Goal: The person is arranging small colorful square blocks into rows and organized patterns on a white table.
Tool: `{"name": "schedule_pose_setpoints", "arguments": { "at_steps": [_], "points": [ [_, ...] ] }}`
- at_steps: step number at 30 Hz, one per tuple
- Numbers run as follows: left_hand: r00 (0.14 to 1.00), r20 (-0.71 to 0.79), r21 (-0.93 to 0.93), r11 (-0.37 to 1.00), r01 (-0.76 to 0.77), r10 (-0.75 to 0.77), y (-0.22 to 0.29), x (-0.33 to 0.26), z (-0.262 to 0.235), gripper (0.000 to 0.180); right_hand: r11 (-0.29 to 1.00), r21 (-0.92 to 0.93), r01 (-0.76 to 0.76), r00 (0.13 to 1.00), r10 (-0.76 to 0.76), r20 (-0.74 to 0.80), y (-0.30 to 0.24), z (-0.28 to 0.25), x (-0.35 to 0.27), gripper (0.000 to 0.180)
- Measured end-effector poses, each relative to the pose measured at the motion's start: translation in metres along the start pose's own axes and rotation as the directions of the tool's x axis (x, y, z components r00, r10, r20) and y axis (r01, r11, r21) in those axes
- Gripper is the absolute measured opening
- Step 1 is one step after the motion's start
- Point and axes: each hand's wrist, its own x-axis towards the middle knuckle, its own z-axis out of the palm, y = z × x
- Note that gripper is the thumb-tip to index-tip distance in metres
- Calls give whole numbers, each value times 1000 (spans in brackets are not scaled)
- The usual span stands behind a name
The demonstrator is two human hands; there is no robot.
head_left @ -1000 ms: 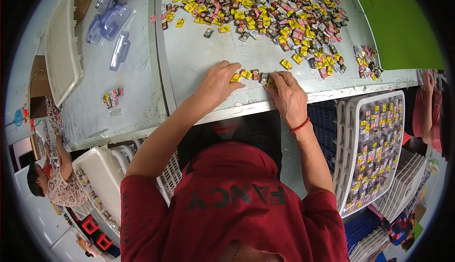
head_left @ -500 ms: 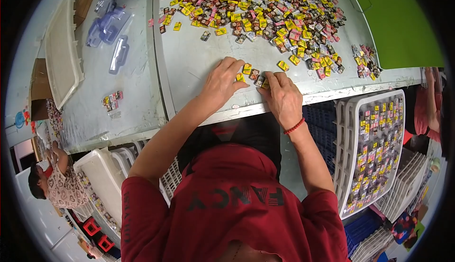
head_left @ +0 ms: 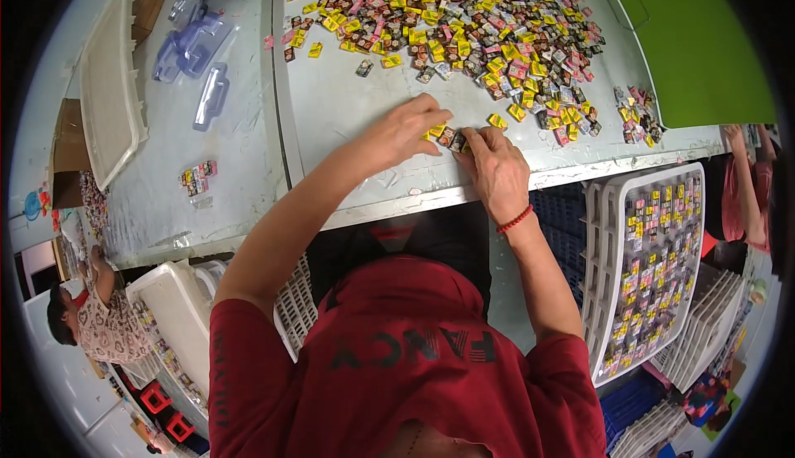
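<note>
Between my two hands lies a short row of small, flat, box-shaped packs (head_left: 446, 137), dark ones in the middle and yellow at the ends. My left hand (head_left: 404, 133) curls its fingers and thumb around the yellow left end. At the other end, my right hand (head_left: 498, 164), with a red bead bracelet (head_left: 515, 219) on its wrist, presses its fingers together on a pack partly hidden beneath them. A single yellow pack (head_left: 497, 122) lies just beyond my right fingers. Farther off spreads a large pile of similar packs (head_left: 464, 27) in yellow, brown, pink and black.
Clear plastic trays (head_left: 211, 98) and a small pack group (head_left: 198, 178) lie to the left. A green board (head_left: 704, 52) stands at the far right. Below the table edge (head_left: 414, 201), a white crate (head_left: 590, 292) displays packs on its side. Other people work at both sides.
My left hand has moved right, its fingers closing in over the row's left end. The packs now sit closer together. My right hand has stayed almost in place.
</note>
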Motion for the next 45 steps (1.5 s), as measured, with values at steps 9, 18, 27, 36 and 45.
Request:
{"name": "schedule_pose_setpoints", "arguments": {
  "at_steps": [9,18,27,36,45],
  "points": [
    [977,-174,178,980,-94,125,20,-3,48,26,998,50,21,1000,-21,-16,2,-2,-14,30],
    [962,-249,129,989,-78,108,26,-18,51,28,996,85,-41,998,38,43,-3,-7,-13,31],
    [972,-205,-39,991,-129,118,8,-28,29,48,991,115,-69,997,66,31,-4,-3,-11,32],
    [997,-48,83,995,-59,63,-12,-7,5,45,986,148,-76,997,71,39,0,-10,-13,33],
    [967,222,66,988,-141,123,0,9,12,50,998,43,-40,999,40,13,-11,-6,-21,33]
  ]
}}
